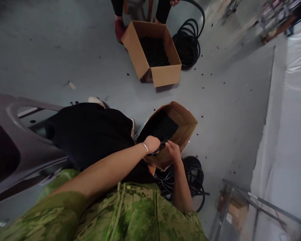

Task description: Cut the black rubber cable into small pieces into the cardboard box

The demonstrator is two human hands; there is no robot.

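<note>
My left hand (152, 144), with a silver bracelet at the wrist, is closed in a fist over the near side of an open cardboard box (188, 122). A thin black curved piece (154, 153) shows beneath the fist; whether it is hose or a tool handle is unclear. Close by, my right hand (174, 150) pinches something small and dark between thumb and fingers, almost touching the left. Many small black pieces (165, 129) fill part of the box below both hands. A coil of black hose (194, 175) lies on the floor beside my right forearm.
Opposite sits another person, with a hand (174, 2) on black hose above a second coil (187, 47). Their cardboard box (167, 76) also holds black pieces. A grey plastic chair (5, 107) stands at left, a metal frame (256, 201) at lower right. Black bits dot the floor.
</note>
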